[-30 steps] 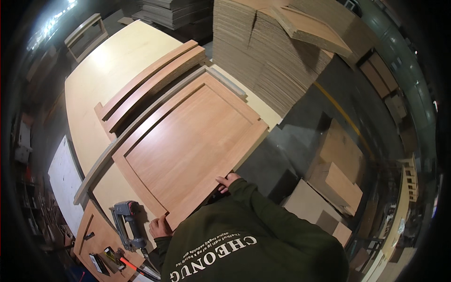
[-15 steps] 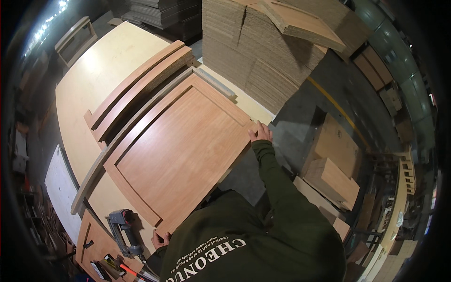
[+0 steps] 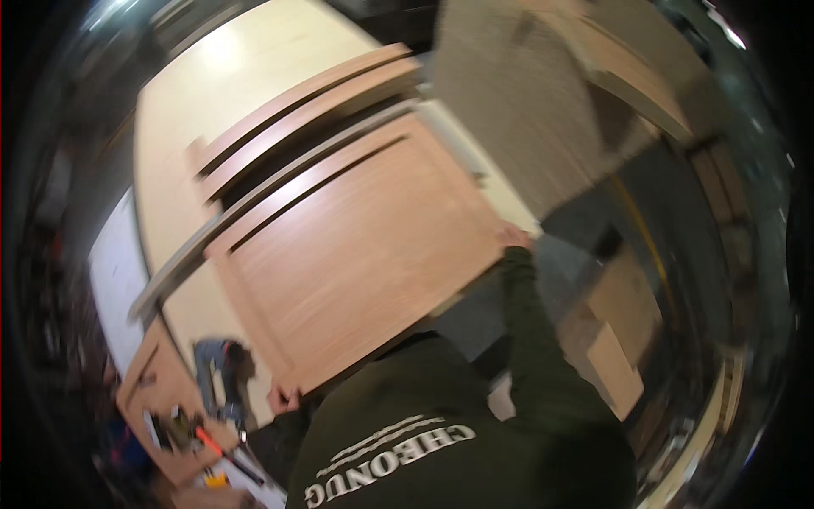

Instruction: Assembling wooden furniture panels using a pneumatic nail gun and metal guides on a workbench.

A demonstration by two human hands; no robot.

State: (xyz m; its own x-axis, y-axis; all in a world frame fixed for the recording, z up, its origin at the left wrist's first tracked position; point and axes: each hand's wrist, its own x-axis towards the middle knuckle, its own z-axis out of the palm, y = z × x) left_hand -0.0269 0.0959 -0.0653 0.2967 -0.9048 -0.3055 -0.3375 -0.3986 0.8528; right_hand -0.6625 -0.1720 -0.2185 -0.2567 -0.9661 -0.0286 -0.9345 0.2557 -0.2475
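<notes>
Currently I note the left hand (image 3: 287,397) gripping the near corner and the right hand (image 3: 511,235) the far corner of the framed wooden door panel (image 3: 356,254), spread wide apart to balance it, tilted, over the tabletop (image 3: 170,127)

The framed rectangular wooden door panel (image 3: 356,254) is warm orange-brown with fine straight grain. The broad flat worktable (image 3: 246,85) is pale yellow-tan. The long sleeve (image 3: 534,339) is dark green.
</notes>
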